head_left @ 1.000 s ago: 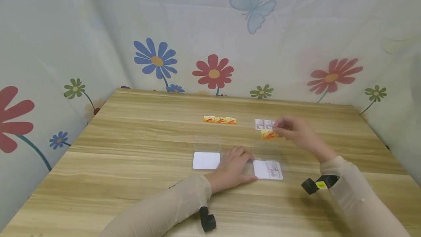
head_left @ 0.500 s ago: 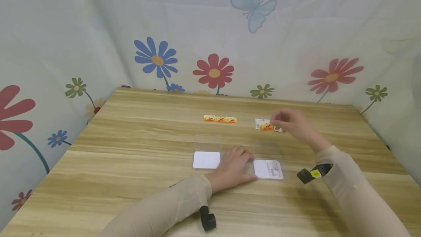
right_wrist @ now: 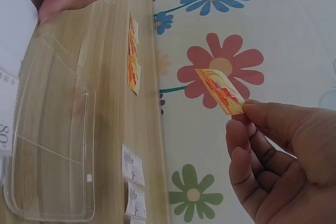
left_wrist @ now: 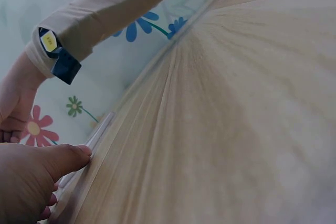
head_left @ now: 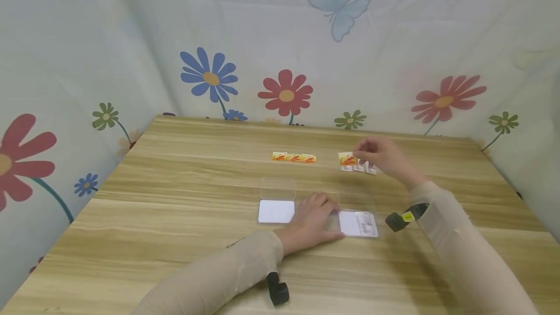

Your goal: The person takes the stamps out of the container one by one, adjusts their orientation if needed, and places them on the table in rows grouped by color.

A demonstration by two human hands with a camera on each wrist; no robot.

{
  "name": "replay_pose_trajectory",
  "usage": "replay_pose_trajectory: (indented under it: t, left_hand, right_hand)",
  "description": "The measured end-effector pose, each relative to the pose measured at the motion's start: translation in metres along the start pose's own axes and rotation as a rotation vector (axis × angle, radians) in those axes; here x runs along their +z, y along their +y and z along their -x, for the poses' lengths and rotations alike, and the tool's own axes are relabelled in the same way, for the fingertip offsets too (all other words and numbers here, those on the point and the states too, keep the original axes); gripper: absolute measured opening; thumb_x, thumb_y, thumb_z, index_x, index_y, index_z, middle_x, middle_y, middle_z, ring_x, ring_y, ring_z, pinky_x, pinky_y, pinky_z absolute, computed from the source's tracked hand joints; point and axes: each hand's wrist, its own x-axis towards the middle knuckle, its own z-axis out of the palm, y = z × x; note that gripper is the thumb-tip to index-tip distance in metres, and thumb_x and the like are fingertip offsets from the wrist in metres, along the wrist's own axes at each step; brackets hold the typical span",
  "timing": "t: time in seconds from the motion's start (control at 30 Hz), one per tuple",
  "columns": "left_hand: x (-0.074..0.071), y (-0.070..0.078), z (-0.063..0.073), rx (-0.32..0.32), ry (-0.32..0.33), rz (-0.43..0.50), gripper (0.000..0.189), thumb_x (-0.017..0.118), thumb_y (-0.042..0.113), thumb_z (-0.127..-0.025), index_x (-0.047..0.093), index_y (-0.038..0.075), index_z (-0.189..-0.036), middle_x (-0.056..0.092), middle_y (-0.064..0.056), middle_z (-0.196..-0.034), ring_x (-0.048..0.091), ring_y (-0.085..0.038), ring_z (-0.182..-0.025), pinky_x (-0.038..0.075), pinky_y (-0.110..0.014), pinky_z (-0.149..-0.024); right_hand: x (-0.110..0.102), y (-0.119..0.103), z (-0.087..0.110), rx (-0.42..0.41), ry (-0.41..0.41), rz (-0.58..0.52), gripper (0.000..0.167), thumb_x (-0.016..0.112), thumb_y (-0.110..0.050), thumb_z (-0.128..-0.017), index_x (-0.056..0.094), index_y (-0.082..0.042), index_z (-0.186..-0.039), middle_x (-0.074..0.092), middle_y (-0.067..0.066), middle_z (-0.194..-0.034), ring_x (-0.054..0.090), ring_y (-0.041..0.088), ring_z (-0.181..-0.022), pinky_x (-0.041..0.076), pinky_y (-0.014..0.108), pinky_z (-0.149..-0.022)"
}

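My right hand (head_left: 385,157) pinches a yellow and orange postage stamp (right_wrist: 220,90) between thumb and fingertips, raised above a row of pale stamps (head_left: 358,167). In the right wrist view, its toothed edge and red print show. My left hand (head_left: 311,222) rests on the table between two clear plastic boxes, its thumb and a finger touching the left side of the right box. That right box (right_wrist: 86,192) lies with its lid back; a white insert (head_left: 347,222) and a pale stamp (head_left: 365,224) are in it. The left box (head_left: 277,189) has a white insert (head_left: 276,212) too.
A row of yellow and orange stamps (head_left: 294,158) lies farther back, left of the pale ones. The wooden table (head_left: 175,237) ends at a flower-printed curtain (head_left: 245,23). Both wrists carry black cameras (head_left: 395,222).
My right hand has moved the pinched stamp away from me and slightly left, from in front of the pale stamps to over their far side. My left hand stays by the right box.
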Motion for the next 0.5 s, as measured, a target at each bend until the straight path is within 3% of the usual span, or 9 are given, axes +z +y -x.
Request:
replay_pose_trajectory:
  t: [0.33,0.5]
  left_hand:
    - [-0.001,0.0,0.0,-0.005,-0.005,-0.014,0.053,0.071,0.054,-0.078,0.063,0.02,-0.117,0.057,0.003,-0.118,0.05,-0.016,-0.117,0.042,-0.035,-0.1]
    - [0.0,0.0,-0.001,-0.003,-0.003,-0.013,0.053,0.071,0.055,-0.078,0.063,0.021,-0.117,0.057,0.004,-0.118,0.05,-0.015,-0.117,0.041,-0.034,-0.101]
  right_hand:
    - [0.01,0.006,-0.021,-0.012,0.0,-0.08,0.018,0.06,-0.015,-0.094,0.06,-0.001,-0.105,0.066,0.013,-0.092,0.062,0.027,-0.082,0.054,0.037,-0.072]
    - [0.016,0.008,-0.03,0.027,0.0,-0.097,0.017,0.06,-0.015,-0.094,0.06,-0.002,-0.105,0.066,0.012,-0.094,0.062,0.034,-0.087,0.054,0.039,-0.074]
